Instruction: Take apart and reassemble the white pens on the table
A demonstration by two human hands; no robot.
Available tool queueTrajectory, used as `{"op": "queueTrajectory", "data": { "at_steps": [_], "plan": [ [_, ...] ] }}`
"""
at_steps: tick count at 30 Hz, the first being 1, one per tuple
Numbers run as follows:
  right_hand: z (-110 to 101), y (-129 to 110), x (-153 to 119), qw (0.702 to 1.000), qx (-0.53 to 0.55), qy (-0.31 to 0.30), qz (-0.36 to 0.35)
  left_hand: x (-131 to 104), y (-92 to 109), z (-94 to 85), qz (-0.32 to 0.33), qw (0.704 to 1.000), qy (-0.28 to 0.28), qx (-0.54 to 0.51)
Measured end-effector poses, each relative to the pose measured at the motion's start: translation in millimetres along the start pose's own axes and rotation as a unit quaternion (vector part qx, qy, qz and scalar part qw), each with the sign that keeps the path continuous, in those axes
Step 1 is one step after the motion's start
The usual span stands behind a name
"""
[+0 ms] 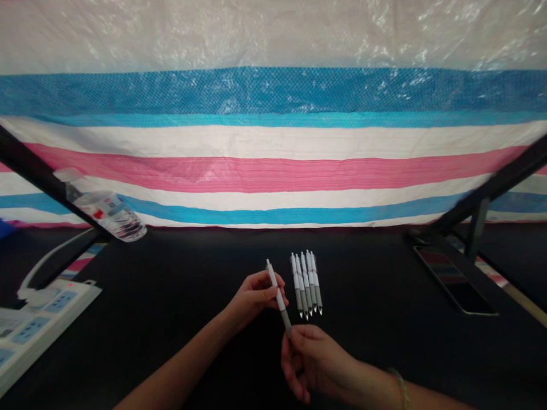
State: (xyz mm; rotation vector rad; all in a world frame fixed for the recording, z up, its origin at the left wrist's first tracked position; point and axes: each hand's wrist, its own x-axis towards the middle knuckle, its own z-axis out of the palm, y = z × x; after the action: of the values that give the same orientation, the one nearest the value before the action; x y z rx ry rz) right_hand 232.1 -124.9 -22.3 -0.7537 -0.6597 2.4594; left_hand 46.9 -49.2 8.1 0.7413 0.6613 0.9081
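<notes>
A white pen with a grey grip slants between my two hands above the black table. My left hand is closed on its white barrel, thumb in front. At the lower end, the fingertips of my right hand pinch the grey grip and hide the tip. Just right of the held pen, several similar white and grey pens lie side by side on the table, tips pointing toward me.
A white power strip with a plugged-in cable sits at the left edge. Behind it stands a tilted-looking plastic bottle. A dark phone lies at the right. Striped sheeting hangs along the table's back, between black slanted bars.
</notes>
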Motion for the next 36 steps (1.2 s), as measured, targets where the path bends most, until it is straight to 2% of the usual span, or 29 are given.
{"op": "queueTrajectory", "data": {
  "at_steps": [4,12,18,25,36],
  "plan": [
    [-1.9,-0.2,0.6,1.000,0.009,-0.013,0.013,-1.2,-1.5,3.5,0.001,1.000,0.002,0.006],
    [15.8,-19.6,-9.8,0.999,0.024,-0.030,0.007,-3.5,2.7,5.0,0.062,0.995,0.027,0.076],
    [11.0,-16.3,-7.7,0.997,-0.018,-0.050,0.051,-4.2,4.9,6.4,0.089,0.992,0.041,0.077],
    [10.2,-15.2,-7.2,0.996,-0.041,-0.048,0.062,-3.5,7.8,8.0,0.082,0.991,0.079,0.065],
    [9.8,-15.3,-6.2,0.997,-0.041,-0.037,0.055,-2.4,5.5,6.6,0.094,0.989,0.091,0.063]
  ]
}}
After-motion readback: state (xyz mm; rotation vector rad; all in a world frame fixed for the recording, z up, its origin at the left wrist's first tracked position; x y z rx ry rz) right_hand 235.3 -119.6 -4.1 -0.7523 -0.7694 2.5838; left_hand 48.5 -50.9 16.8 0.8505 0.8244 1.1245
